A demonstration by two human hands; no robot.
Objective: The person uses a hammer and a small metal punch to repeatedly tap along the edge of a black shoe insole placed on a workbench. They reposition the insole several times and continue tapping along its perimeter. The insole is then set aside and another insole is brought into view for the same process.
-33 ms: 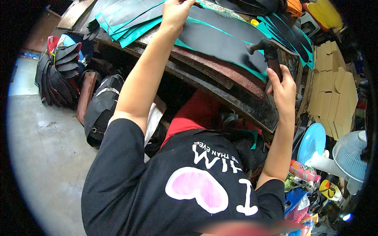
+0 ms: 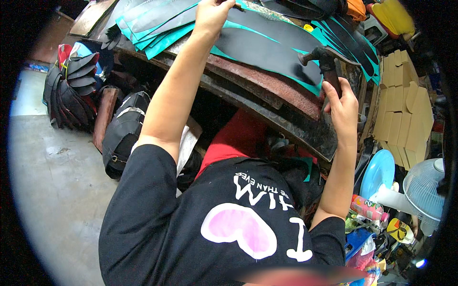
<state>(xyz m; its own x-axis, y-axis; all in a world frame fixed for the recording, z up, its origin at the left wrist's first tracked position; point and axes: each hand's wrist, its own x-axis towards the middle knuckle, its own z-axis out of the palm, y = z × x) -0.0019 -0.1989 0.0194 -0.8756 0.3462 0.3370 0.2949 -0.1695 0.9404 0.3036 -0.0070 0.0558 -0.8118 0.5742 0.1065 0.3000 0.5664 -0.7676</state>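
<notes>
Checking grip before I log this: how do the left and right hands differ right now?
The left hand reaches far, pressing flat on the black-and-teal sheets; the right hand stays nearer, fist closed around a dark hammer. Left arm extended, right bent. Both are bare, over the rusty workbench.

the counter is crowded: black and teal sheets cover nearly its whole top, overlapping, so little bare surface shows except the rusty front edge. the left hand presses on the sheets at the far side; the right hand grips a hammer at the right end. right of it, stacked cardboard pieces, a blue plate and a fan close the way. on the left, the concrete floor lies open beyond the black bags.
</notes>
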